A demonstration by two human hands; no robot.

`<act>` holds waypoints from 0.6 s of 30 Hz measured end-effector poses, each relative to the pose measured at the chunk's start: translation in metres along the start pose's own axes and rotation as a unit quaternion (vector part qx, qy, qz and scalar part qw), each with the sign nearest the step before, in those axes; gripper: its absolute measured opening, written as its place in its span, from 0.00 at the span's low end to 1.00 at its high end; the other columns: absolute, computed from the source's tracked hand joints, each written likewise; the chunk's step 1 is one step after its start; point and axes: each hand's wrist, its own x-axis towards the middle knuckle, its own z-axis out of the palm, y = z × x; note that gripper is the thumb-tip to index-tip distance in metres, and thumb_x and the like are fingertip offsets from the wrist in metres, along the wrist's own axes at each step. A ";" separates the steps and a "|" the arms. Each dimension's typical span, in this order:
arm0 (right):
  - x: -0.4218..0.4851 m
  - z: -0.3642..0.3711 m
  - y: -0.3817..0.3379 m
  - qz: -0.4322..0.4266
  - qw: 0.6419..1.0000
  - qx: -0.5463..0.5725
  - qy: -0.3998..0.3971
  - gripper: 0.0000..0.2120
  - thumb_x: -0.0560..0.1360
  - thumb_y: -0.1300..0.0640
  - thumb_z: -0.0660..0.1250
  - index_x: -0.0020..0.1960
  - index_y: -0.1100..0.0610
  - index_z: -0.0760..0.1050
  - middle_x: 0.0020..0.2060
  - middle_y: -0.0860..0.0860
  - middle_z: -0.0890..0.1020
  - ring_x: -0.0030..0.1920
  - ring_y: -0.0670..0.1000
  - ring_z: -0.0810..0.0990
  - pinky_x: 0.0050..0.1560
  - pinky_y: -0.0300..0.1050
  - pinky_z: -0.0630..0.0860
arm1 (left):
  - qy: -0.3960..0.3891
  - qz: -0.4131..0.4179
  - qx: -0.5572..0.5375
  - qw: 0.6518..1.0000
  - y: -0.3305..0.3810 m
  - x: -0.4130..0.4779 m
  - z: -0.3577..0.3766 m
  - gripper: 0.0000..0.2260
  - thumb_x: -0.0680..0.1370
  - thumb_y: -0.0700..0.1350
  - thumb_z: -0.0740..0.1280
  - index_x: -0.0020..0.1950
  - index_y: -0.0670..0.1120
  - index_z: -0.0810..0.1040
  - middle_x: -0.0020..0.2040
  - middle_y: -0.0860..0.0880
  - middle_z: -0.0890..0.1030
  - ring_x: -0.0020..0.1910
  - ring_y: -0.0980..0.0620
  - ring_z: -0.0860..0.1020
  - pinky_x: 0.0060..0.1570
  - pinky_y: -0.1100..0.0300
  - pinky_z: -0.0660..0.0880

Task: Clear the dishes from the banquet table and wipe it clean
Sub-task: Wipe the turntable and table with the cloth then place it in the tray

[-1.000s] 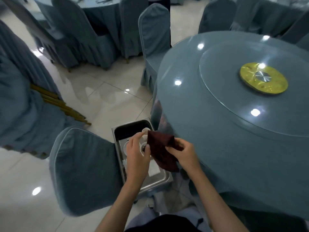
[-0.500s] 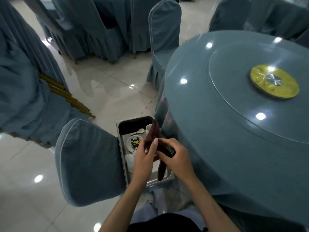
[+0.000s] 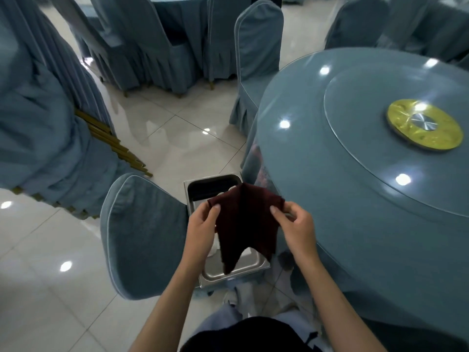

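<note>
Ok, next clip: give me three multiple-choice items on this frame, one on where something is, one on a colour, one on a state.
1. Where does the steel pan sit?
A. on the floor tiles
B. on the seat of the covered chair
C. in the person's lap

2. What colour is the cloth?
A. dark red
B. white
C. yellow

3. How is the cloth held?
A. balled up in one hand
B. dropped in the pan
C. spread between the left hand and the right hand

Answers:
1 B: the pan rests on the blue seat beside the backrest.
2 A: the fabric is a deep maroon.
3 C: each hand pinches an upper corner, and the cloth hangs open over the pan.
</note>
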 end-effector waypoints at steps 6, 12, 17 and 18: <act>0.001 -0.022 -0.004 -0.011 1.000 -0.021 0.003 0.03 0.77 0.55 0.75 0.48 0.48 0.82 0.43 0.45 0.87 0.46 0.44 0.85 0.47 0.36 0.79 | 0.008 0.030 0.060 0.998 -0.003 0.004 -0.016 0.09 0.85 0.46 0.63 0.57 0.52 0.83 0.52 0.50 0.86 0.56 0.51 0.83 0.63 0.43 0.79; -0.001 -0.035 -0.003 -0.028 0.996 -0.068 0.048 0.06 0.78 0.56 0.74 0.55 0.52 0.82 0.47 0.45 0.86 0.50 0.46 0.85 0.46 0.32 0.78 | -0.060 0.079 0.137 0.986 0.002 0.005 -0.019 0.07 0.86 0.46 0.62 0.56 0.50 0.79 0.49 0.48 0.84 0.52 0.47 0.83 0.56 0.42 0.80; -0.018 -0.023 -0.005 -0.064 0.984 -0.129 0.101 0.13 0.78 0.56 0.74 0.62 0.51 0.78 0.53 0.45 0.83 0.54 0.43 0.81 0.53 0.41 0.79 | -0.109 0.030 0.130 0.985 0.013 0.002 -0.001 0.07 0.87 0.47 0.61 0.55 0.48 0.79 0.48 0.44 0.86 0.49 0.44 0.85 0.47 0.40 0.84; -0.023 -0.017 -0.008 -0.076 0.985 -0.136 0.066 0.11 0.78 0.56 0.74 0.59 0.51 0.80 0.51 0.44 0.83 0.51 0.41 0.82 0.52 0.40 0.81 | -0.103 0.016 0.123 0.987 0.012 0.004 0.003 0.07 0.86 0.47 0.62 0.55 0.48 0.79 0.49 0.44 0.86 0.49 0.44 0.86 0.48 0.41 0.84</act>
